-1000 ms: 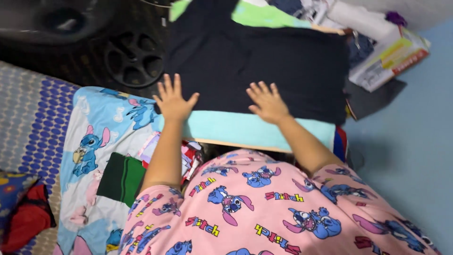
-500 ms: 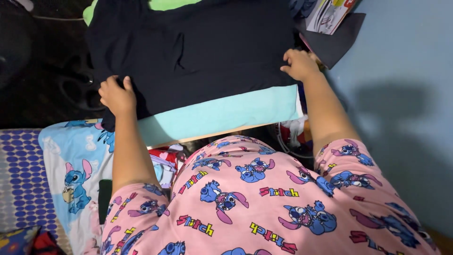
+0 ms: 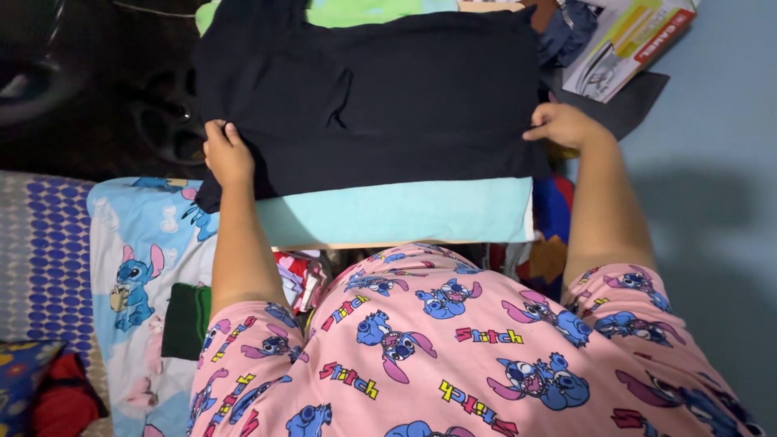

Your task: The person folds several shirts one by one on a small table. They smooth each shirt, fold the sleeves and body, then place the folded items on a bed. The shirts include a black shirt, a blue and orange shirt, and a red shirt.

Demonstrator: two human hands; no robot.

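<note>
A dark navy garment lies spread flat across the upper middle of the view, on top of a light turquoise cloth whose near strip shows below its lower edge. The left hand, at about nine o'clock from the garment's middle, is closed on the garment's lower left corner, fingers curled over the fabric with the thumb hidden beneath. The right hand, at about three o'clock, pinches the garment's right edge, fingers bent and knuckles up. The two hands are well apart, with the full width of the garment between them. A fold or crease runs down the garment near its middle. At twelve o'clock a light green cloth peeks out from under its far edge. At about two o'clock, beyond the right hand, a printed cardboard box rests on a dark sheet. At eight o'clock from the garment lies a pale blue blanket with cartoon figures, and a dark green folded cloth sits on it. The person's pink printed pajamas fill the bottom of the view, at six o'clock.
</note>
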